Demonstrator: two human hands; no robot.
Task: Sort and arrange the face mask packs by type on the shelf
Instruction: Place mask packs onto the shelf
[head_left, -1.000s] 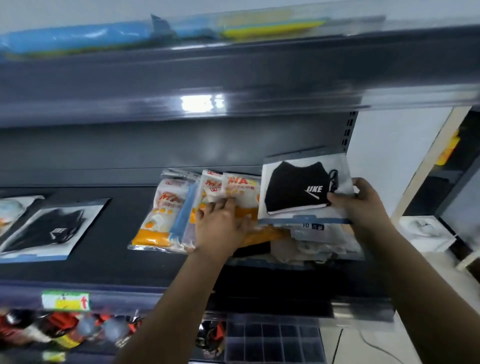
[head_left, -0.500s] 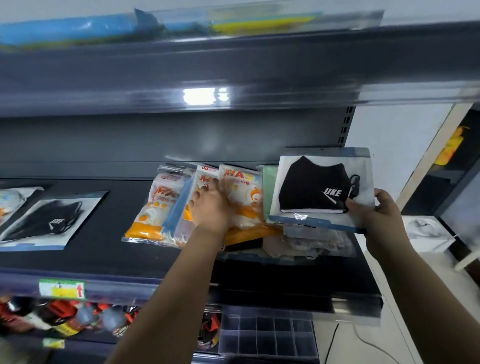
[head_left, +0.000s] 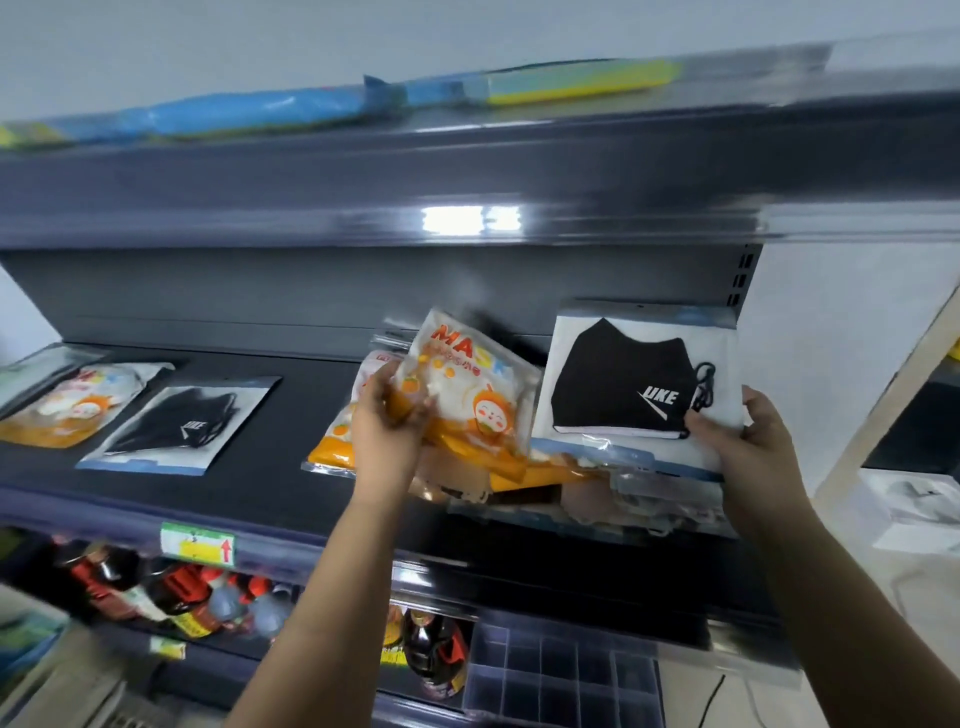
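My left hand (head_left: 387, 431) grips an orange cartoon mask pack (head_left: 467, 384) and holds it tilted above a mixed pile of packs (head_left: 582, 483) on the dark shelf (head_left: 260, 478). My right hand (head_left: 743, 441) pinches the lower right corner of a black mask pack (head_left: 623, 384), raised over the same pile. Another orange pack (head_left: 332, 447) lies under my left hand. Further left, one black mask pack (head_left: 182, 421) and one orange pack (head_left: 72, 405) lie flat and apart on the shelf.
The upper shelf (head_left: 467, 171) overhangs close above, with blue and yellow packs (head_left: 260, 111) on top. Bottles (head_left: 171, 592) stand on the shelf below, beside a dark divided tray (head_left: 561, 670). A price tag (head_left: 197, 543) sits on the shelf's front edge.
My left hand went from resting on the orange packs to gripping one and lifting it, tilted. My right hand kept the black mask pack raised. The camera tilted up.
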